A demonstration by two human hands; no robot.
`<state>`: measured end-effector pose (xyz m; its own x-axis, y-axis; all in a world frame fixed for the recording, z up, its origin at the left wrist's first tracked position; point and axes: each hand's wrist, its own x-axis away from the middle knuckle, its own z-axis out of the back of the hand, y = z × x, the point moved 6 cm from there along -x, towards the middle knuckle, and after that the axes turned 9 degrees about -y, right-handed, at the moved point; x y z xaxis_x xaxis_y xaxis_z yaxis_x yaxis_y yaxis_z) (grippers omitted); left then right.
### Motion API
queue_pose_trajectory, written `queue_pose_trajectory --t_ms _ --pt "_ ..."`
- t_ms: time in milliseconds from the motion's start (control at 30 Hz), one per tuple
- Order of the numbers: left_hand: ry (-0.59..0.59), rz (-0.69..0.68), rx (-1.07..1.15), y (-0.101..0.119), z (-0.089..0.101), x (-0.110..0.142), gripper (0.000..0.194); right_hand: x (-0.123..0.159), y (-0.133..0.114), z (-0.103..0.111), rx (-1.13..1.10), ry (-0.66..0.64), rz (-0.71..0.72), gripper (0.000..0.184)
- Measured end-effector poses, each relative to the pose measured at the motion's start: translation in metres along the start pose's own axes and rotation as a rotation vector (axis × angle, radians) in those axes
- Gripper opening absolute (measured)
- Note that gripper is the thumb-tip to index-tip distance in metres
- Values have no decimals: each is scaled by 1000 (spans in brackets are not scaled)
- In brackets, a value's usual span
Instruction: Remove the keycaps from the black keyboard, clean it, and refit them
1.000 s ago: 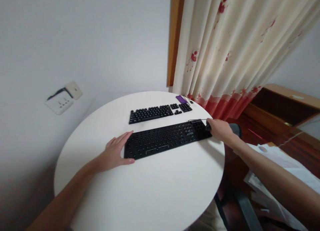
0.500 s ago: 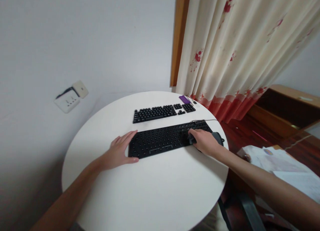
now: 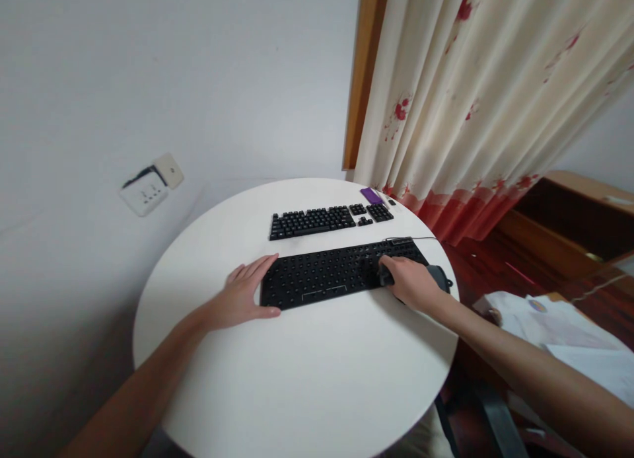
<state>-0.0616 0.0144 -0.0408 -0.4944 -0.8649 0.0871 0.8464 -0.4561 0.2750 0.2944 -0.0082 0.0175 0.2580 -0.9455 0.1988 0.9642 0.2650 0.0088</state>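
Note:
A black keyboard base (image 3: 321, 276) with its keycaps off lies across the round white table. My left hand (image 3: 242, 296) is at its left end, thumb and fingers spread around the edge. My right hand (image 3: 409, 283) is wrapped round a dark grey handheld device (image 3: 438, 277) with a small loop at its rear end. The device's front end sits over the right part of the keyboard base, and my fingers hide much of it; its exact kind I cannot make out. Behind the base, black keycaps (image 3: 312, 223) lie in keyboard order on the table.
A purple cloth-like piece (image 3: 371, 195) and a small black item (image 3: 391, 202) lie at the table's (image 3: 297, 379) back right. A thin cable (image 3: 419, 238) runs from the base to the right edge. A wall socket (image 3: 146, 192), a curtain (image 3: 436, 114) and white papers (image 3: 555, 329) surround the table.
The whole view has shifted slightly, so things appear a little farther right. Both hands keep nearly the same places on the keyboard base and the device.

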Motion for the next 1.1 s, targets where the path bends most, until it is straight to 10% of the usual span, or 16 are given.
queue_pose_trajectory --t_ms 267,600,1100 --pt "-7 1 12 -2 -1 -1 111 27 62 7 -2 30 -317 28" --pt "16 -5 -26 -2 0 0 110 10 18 -13 -158 109 12 42" --pt "24 -7 -37 -6 -3 -3 110 47 184 -16 -75 135 -604 24"
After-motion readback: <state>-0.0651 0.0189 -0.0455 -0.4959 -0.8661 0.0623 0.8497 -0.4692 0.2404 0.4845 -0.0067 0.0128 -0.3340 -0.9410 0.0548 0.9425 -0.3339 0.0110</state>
